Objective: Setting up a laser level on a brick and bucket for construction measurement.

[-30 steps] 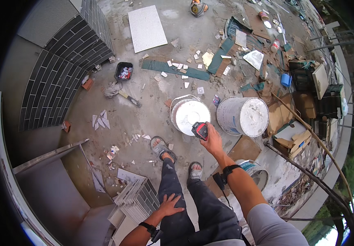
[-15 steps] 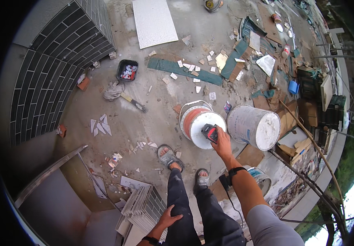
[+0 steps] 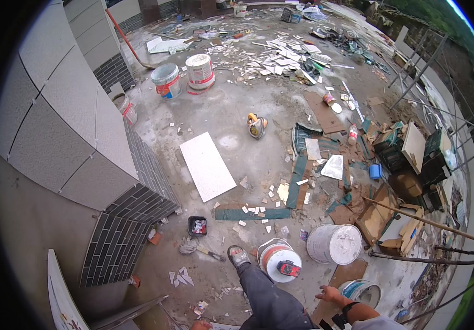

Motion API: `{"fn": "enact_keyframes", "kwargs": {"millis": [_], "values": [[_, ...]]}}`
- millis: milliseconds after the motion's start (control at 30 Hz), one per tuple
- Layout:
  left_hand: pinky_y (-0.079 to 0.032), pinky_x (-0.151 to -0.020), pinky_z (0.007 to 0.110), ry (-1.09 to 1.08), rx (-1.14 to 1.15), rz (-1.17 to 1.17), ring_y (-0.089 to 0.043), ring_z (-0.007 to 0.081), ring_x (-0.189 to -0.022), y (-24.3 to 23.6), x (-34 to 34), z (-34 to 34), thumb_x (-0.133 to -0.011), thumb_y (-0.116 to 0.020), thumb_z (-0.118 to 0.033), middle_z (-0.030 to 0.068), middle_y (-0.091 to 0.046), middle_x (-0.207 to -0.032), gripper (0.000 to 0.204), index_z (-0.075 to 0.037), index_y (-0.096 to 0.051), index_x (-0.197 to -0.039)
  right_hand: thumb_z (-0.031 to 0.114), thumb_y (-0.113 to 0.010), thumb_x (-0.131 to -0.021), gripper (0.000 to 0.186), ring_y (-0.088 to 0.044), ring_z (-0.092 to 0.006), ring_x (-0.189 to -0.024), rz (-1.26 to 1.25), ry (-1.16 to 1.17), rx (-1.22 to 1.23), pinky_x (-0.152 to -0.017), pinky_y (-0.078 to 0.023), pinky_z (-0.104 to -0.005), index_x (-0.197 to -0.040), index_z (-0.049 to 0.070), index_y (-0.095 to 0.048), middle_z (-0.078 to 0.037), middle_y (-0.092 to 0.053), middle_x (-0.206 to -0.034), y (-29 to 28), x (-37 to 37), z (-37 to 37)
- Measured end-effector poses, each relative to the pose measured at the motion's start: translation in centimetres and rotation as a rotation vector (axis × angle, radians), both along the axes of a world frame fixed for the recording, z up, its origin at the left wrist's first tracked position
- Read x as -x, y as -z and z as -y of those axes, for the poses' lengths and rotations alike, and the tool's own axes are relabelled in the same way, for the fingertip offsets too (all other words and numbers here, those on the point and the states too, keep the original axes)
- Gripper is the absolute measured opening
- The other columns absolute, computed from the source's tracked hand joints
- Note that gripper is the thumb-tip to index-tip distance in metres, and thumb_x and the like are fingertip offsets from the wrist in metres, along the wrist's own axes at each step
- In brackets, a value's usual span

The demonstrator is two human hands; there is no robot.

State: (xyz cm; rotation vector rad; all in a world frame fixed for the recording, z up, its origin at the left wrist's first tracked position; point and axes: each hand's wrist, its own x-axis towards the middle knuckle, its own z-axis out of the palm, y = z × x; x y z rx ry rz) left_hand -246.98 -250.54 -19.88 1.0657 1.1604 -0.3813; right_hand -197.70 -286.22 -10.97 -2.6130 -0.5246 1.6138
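While red device rests on bucket lid, right hand hovers spread, empty

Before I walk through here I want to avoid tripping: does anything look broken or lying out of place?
Yes. Broken tile pieces litter the far floor, and more shards lie around the green strip. A bucket lies tipped on its side near the right hand. Torn cardboard is scattered too.
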Motion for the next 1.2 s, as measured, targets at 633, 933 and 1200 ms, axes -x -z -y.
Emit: {"fn": "enact_keyframes", "kwargs": {"millis": [633, 933, 1200], "values": [[-0.05, -0.063, 0.035, 0.452, -0.488, -0.116, -0.063, 0.0168, -0.066, -19.2, -44.6, -57.5, -0.089, -0.067, -0.035, 0.0073, -0.067, -0.067, 0.033, -0.003, -0.072, -0.084, 0.038, -0.057, -0.09, 0.038, -0.068, -0.0332, -0.077, 0.22, 0.171, -0.457, -0.071, -0.052, -0.0426, -0.09, 0.003, -0.07, -0.018, -0.069, -0.078, -12.3, -42.6, -41.8], [-0.052, -0.069, 0.036, 0.631, -0.538, -0.183, -0.065, 0.0222, -0.069, -15.6, -61.3, -78.9, -0.088, -0.065, -0.036, 0.0108, -0.07, -0.075, 0.034, -0.003, -0.073, -0.088, 0.029, -0.059, -0.088, 0.028, -0.07, -0.0251, -0.068, 0.363, 0.278, -0.372, -0.065, -0.053, -0.0379, -0.084, 0.003, -0.069, -0.012, -0.07, -0.069, -8.1, -56.2, -57.1], [-0.055, -0.074, 0.037, 0.619, -0.635, -0.147, -0.071, 0.0268, -0.081, -15.4, -86.4, -105.7, -0.076, -0.066, -0.019, 0.0093, -0.073, -0.083, 0.014, -0.012, -0.073, -0.086, 0.032, -0.061, -0.089, 0.029, -0.064, -0.0374, -0.08, 0.222, 0.236, -0.025, -0.069, -0.052, -0.049, -0.101, 0.007, -0.07, -0.017, -0.069, -0.094, -8.2, -58.6, -62.7]]}}
